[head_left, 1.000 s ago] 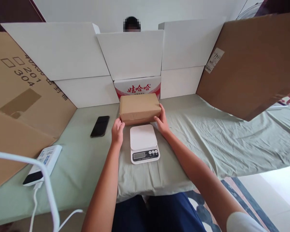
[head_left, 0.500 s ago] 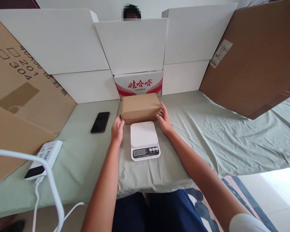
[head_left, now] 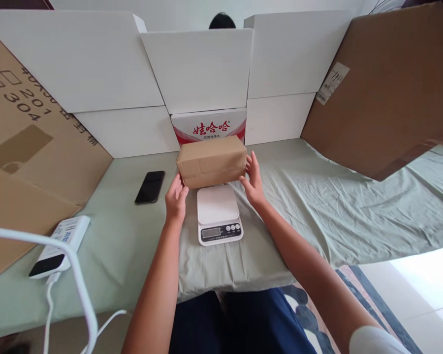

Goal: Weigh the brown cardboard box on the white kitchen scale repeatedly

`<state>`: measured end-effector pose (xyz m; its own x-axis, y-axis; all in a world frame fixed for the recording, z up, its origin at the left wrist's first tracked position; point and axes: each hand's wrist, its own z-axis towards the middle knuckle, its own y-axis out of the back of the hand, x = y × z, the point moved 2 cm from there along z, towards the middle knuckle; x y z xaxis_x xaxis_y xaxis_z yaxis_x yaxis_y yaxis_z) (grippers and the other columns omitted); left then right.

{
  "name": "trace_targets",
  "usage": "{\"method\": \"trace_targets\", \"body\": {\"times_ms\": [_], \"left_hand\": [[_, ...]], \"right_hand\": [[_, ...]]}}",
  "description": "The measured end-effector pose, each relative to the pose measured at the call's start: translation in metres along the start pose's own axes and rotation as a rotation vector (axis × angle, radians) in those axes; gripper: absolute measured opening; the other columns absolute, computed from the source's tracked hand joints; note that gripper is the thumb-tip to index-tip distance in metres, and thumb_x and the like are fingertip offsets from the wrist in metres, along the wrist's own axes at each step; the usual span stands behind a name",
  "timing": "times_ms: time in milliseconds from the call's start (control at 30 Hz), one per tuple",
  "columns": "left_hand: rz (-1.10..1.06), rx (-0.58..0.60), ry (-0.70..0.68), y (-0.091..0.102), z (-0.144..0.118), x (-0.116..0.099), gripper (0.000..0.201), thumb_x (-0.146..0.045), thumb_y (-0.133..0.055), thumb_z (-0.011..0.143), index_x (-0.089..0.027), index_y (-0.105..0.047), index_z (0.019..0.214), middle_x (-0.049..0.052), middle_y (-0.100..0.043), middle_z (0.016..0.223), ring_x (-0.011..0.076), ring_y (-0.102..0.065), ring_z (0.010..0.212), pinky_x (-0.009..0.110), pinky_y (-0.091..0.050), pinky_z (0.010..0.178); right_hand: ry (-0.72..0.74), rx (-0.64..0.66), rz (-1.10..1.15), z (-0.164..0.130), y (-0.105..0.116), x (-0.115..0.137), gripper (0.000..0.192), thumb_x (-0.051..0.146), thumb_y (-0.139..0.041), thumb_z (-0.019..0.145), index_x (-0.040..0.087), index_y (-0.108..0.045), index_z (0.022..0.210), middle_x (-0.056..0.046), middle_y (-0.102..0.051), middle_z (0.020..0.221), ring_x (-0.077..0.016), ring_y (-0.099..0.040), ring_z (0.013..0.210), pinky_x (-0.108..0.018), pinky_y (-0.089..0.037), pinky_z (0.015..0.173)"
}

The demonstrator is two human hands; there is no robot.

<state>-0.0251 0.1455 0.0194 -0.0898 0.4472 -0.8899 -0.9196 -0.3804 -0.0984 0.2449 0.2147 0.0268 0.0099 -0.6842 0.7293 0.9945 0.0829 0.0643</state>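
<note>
A closed brown cardboard box (head_left: pixel 212 162) is held between my two hands, tilted, just behind the kitchen scale. My left hand (head_left: pixel 175 197) grips its lower left corner, thumb at the front and fingers partly hidden at the side. My right hand (head_left: pixel 254 181) presses on the right end, with the fingertips at the side and the thumb low at the front corner. The white digital kitchen scale (head_left: pixel 218 206) lies flat nearer to me. Its weighing plate is bare, and no digits can be read on its display.
A black smartphone (head_left: pixel 150 187) lies left of my left hand. Farther left are a white power strip (head_left: pixel 61 246) and a white cable (head_left: pixel 74 260). White boxes (head_left: pixel 199 69) form a wall behind, with large cartons (head_left: pixel 384 93) at both sides. A person's hair (head_left: pixel 222 21) shows above the wall.
The cardboard box has been lifted and tipped, so more of its front face shows. Both hands have moved with it. The scale stays in its place on the cloth.
</note>
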Motion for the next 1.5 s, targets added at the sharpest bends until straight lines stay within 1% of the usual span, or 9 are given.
{"method": "trace_targets", "body": {"times_ms": [167, 400, 533, 700, 1000, 1200, 1300, 1400, 1500], "left_hand": [[0.018, -0.068, -0.031, 0.008, -0.023, -0.020, 0.074, -0.058, -0.075, 0.082, -0.019, -0.066, 0.144, 0.019, -0.065, 0.151, 0.0372, -0.056, 0.146, 0.051, -0.042, 0.125], [-0.026, -0.112, 0.032, 0.032, -0.106, -0.033, 0.061, -0.047, -0.078, 0.082, -0.020, -0.072, 0.135, 0.019, -0.071, 0.141, 0.0372, -0.065, 0.136, 0.053, -0.049, 0.119], [-0.057, -0.087, 0.096, 0.035, -0.124, -0.036, 0.058, -0.044, -0.079, 0.081, -0.020, -0.073, 0.134, 0.018, -0.072, 0.140, 0.0368, -0.066, 0.135, 0.053, -0.049, 0.119], [-0.056, -0.081, 0.161, 0.031, -0.120, -0.038, 0.059, -0.045, -0.080, 0.080, -0.018, -0.072, 0.132, 0.018, -0.072, 0.139, 0.0362, -0.065, 0.137, 0.051, -0.049, 0.120], [0.012, -0.063, 0.128, 0.030, -0.117, -0.039, 0.055, -0.054, -0.073, 0.086, -0.023, -0.070, 0.132, 0.015, -0.072, 0.140, 0.0351, -0.065, 0.137, 0.053, -0.049, 0.120], [-0.001, -0.024, 0.113, 0.024, -0.120, -0.041, 0.073, -0.056, -0.070, 0.088, -0.025, -0.059, 0.153, 0.015, -0.058, 0.160, 0.0372, -0.048, 0.153, 0.053, -0.040, 0.127], [-0.036, 0.048, 0.152, 0.024, -0.116, -0.044, 0.067, -0.057, -0.066, 0.092, -0.023, -0.063, 0.150, 0.014, -0.061, 0.157, 0.0385, -0.049, 0.152, 0.052, -0.040, 0.128], [-0.075, 0.053, 0.139, 0.026, -0.090, -0.054, 0.059, -0.054, -0.067, 0.093, -0.023, -0.069, 0.143, 0.012, -0.066, 0.150, 0.0377, -0.055, 0.147, 0.052, -0.044, 0.125], [-0.117, 0.069, 0.069, 0.019, -0.040, -0.057, 0.056, -0.055, -0.069, 0.090, -0.024, -0.071, 0.136, 0.010, -0.072, 0.141, 0.0350, -0.062, 0.140, 0.051, -0.047, 0.121]], "right_hand": [[0.007, -0.016, -0.024, -0.012, 0.002, 0.025, 0.087, 0.072, -0.057, 0.096, 0.045, -0.017, 0.169, -0.004, -0.028, 0.176, -0.0351, -0.043, 0.155, -0.057, -0.046, 0.121], [0.017, 0.014, -0.070, -0.081, 0.022, 0.058, 0.083, 0.067, -0.059, 0.096, 0.049, -0.020, 0.167, -0.004, -0.027, 0.170, -0.0358, -0.036, 0.158, -0.060, -0.046, 0.121], [-0.004, 0.039, -0.086, -0.101, 0.028, 0.067, 0.079, 0.063, -0.058, 0.098, 0.049, -0.021, 0.166, -0.005, -0.028, 0.168, -0.0361, -0.037, 0.157, -0.062, -0.046, 0.121], [-0.045, 0.045, -0.105, -0.100, 0.026, 0.067, 0.076, 0.061, -0.058, 0.098, 0.046, -0.022, 0.164, -0.007, -0.027, 0.167, -0.0356, -0.037, 0.155, -0.060, -0.049, 0.119], [-0.067, -0.011, -0.088, -0.098, 0.026, 0.070, 0.067, 0.060, -0.062, 0.094, 0.050, -0.035, 0.155, -0.006, -0.038, 0.159, -0.0373, -0.044, 0.150, -0.063, -0.051, 0.115], [-0.123, -0.028, -0.059, -0.099, 0.026, 0.067, 0.080, 0.066, -0.060, 0.094, 0.051, -0.024, 0.164, -0.002, -0.033, 0.171, -0.0398, -0.039, 0.157, -0.068, -0.043, 0.123], [-0.186, 0.034, -0.009, -0.096, 0.025, 0.072, 0.085, 0.069, -0.059, 0.095, 0.050, -0.019, 0.167, 0.000, -0.030, 0.176, -0.0405, -0.036, 0.160, -0.067, -0.043, 0.125], [-0.190, 0.089, 0.000, -0.076, 0.023, 0.080, 0.086, 0.073, -0.057, 0.095, 0.051, -0.015, 0.167, 0.001, -0.032, 0.175, -0.0394, -0.039, 0.160, -0.061, -0.049, 0.122], [-0.103, 0.088, -0.013, -0.034, 0.016, 0.074, 0.089, 0.077, -0.055, 0.094, 0.049, -0.013, 0.167, 0.000, -0.028, 0.177, -0.0390, -0.039, 0.160, -0.058, -0.051, 0.120]]}}
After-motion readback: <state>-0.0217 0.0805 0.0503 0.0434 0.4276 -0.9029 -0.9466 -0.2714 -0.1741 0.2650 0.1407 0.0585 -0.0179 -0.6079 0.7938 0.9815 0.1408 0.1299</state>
